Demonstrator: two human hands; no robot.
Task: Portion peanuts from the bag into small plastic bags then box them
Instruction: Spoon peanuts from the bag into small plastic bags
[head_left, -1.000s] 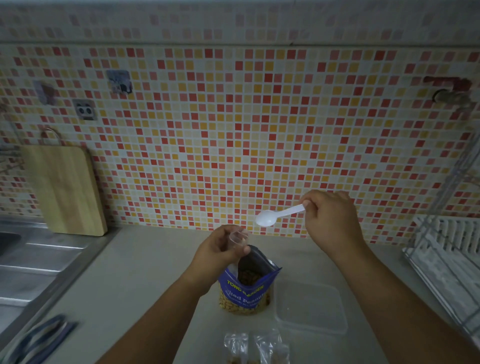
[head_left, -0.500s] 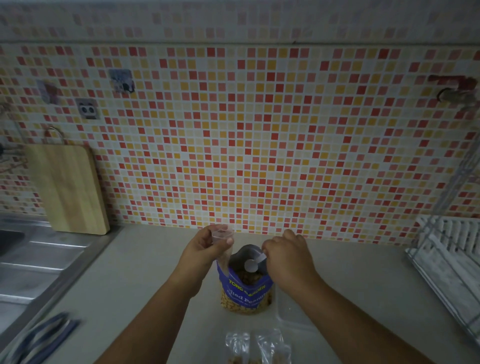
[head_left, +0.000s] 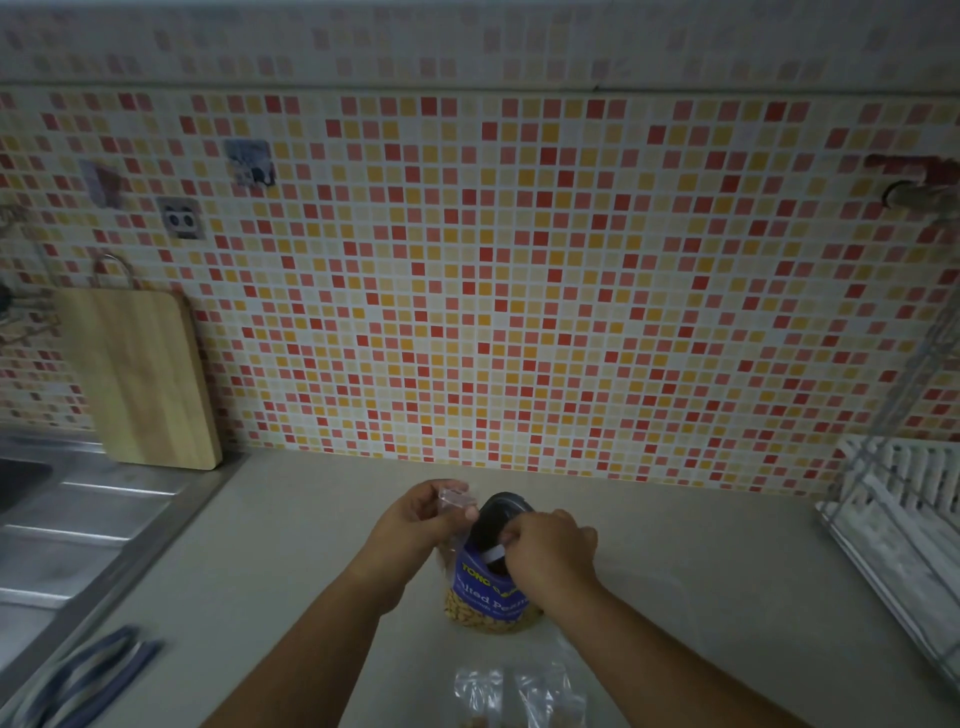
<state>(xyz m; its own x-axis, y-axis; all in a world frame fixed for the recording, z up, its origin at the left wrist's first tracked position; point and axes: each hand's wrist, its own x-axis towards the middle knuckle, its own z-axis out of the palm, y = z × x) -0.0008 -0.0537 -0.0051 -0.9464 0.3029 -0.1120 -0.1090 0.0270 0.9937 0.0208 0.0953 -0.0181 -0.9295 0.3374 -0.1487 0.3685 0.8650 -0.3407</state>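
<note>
A blue peanut bag (head_left: 485, 590) stands open on the counter, peanuts showing through its clear bottom. My left hand (head_left: 415, 525) pinches a small clear plastic bag (head_left: 457, 500) by its mouth, just left of the peanut bag's opening. My right hand (head_left: 548, 553) grips a white plastic spoon (head_left: 493, 553) whose bowl is down inside the peanut bag and hidden. Small filled plastic bags (head_left: 519, 696) lie on the counter near the bottom edge. A clear plastic box (head_left: 639, 597) sits right of the peanut bag, mostly behind my right arm.
A wooden cutting board (head_left: 137, 379) leans on the tiled wall at the left, above a steel sink drainboard (head_left: 67, 530). Blue-handled scissors (head_left: 88, 675) lie at the lower left. A white dish rack (head_left: 904, 525) stands at the right edge.
My right hand brought the spoon down from above the counter into the peanut bag, and its bowl has gone deeper inside. My left hand kept holding the small bag beside the opening.
</note>
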